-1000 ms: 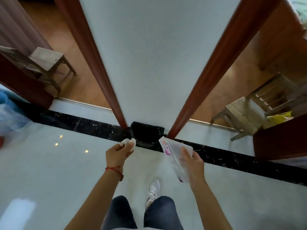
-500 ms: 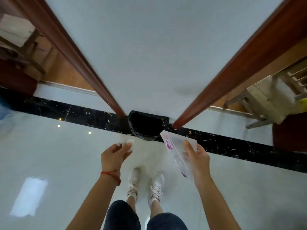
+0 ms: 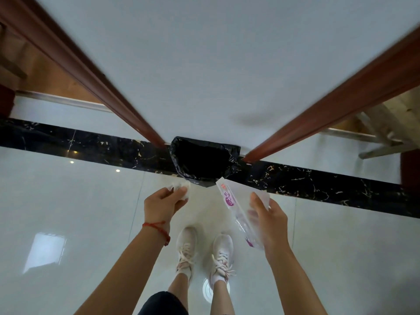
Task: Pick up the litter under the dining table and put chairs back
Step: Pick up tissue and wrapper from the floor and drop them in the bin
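Observation:
My left hand (image 3: 162, 204) pinches a crumpled white tissue (image 3: 181, 186), held just left of and below a bin lined with a black bag (image 3: 202, 162). In my right hand (image 3: 269, 220) is a clear plastic wrapper with pink print (image 3: 236, 202); its top corner reaches close to the bin's right rim. The bin stands on the floor against the end of a white wall, directly ahead of my feet. A pale wooden chair (image 3: 384, 123) shows partly at the right edge, in the room behind the wall.
A white wall end (image 3: 216, 64) framed by red-brown door trims (image 3: 95, 78) fills the upper view. A black marble strip (image 3: 318, 181) crosses the glossy white tile floor. Wooden flooring lies beyond on both sides. My white sneakers (image 3: 204, 253) stand below the bin.
I have stepped closer to the bin, which now looks larger. Both feet stand side by side. Both hands still hold their litter just short of the bin.

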A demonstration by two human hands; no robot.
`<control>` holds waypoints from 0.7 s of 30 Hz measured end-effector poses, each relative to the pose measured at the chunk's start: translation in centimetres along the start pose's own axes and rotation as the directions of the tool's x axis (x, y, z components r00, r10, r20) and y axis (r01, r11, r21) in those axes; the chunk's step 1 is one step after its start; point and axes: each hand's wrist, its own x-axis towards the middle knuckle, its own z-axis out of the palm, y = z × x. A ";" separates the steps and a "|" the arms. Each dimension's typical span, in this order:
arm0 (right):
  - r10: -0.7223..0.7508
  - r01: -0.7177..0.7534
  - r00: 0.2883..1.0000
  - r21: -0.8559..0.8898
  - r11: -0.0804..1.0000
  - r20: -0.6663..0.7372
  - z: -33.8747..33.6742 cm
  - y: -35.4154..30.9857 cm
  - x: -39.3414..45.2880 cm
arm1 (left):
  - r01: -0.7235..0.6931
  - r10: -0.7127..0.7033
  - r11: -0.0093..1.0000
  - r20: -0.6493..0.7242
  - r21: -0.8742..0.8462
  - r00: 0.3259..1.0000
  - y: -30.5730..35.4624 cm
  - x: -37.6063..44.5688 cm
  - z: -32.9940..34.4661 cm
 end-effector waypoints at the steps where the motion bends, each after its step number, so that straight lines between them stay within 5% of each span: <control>1: 0.003 -0.003 1.000 -0.007 1.000 -0.010 0.1 0.3 0.2 | 0.020 -0.020 1.000 0.002 -0.007 1.000 -0.1 0.8 0.6; 14: 0.097 -0.094 0.990 0.033 0.995 -0.100 -0.5 0.1 1.1 | 0.201 -0.199 0.975 0.032 -0.090 0.979 1.6 6.6 5.6; 18: 0.066 -0.066 0.994 0.006 0.998 -0.092 0.2 -0.2 1.3 | 0.185 -0.188 0.981 0.035 0.060 0.982 2.3 6.8 5.3; 21: 0.052 -0.053 0.996 -0.008 0.999 -0.075 1.0 -0.2 1.2 | -0.034 0.008 0.930 0.073 0.366 0.997 1.9 6.2 4.0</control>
